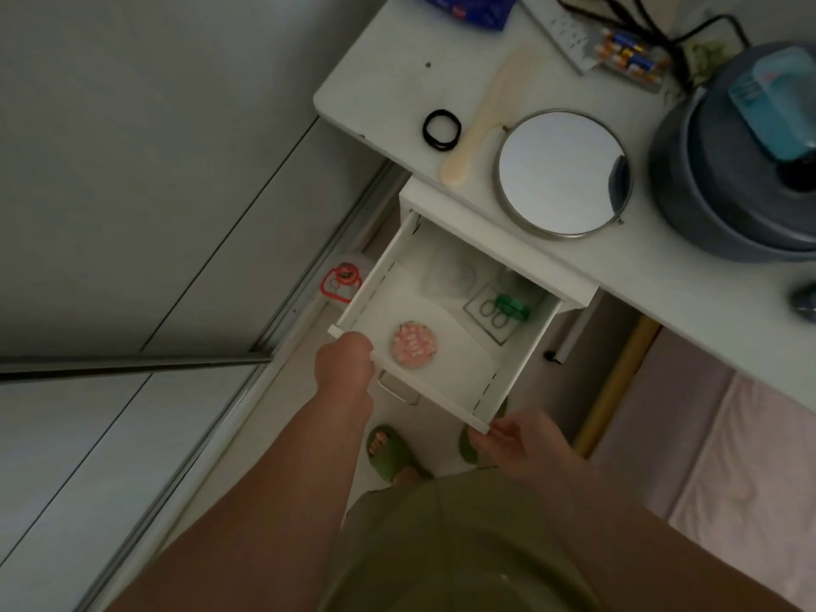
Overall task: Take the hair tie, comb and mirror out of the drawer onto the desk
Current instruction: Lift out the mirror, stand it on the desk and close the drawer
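A black hair tie (441, 129), a cream comb (479, 121) and a round metal-rimmed mirror (561, 172) lie side by side on the white desk (379, 72). Below them the white drawer (516, 360) stands pulled out. My left hand (344, 366) grips the drawer's front edge near its left corner. My right hand (514, 439) holds the front edge at the right corner. Inside the drawer lie a round pink tin (413, 345), a green item (512, 307) and clear plastic bags.
A grey round appliance (724, 170) with a teal item on top stands at the desk's right. Batteries (631, 55), a power strip and black cables lie at the back. A sliding door track runs on the left. My feet in green slippers (391, 452) stand under the drawer.
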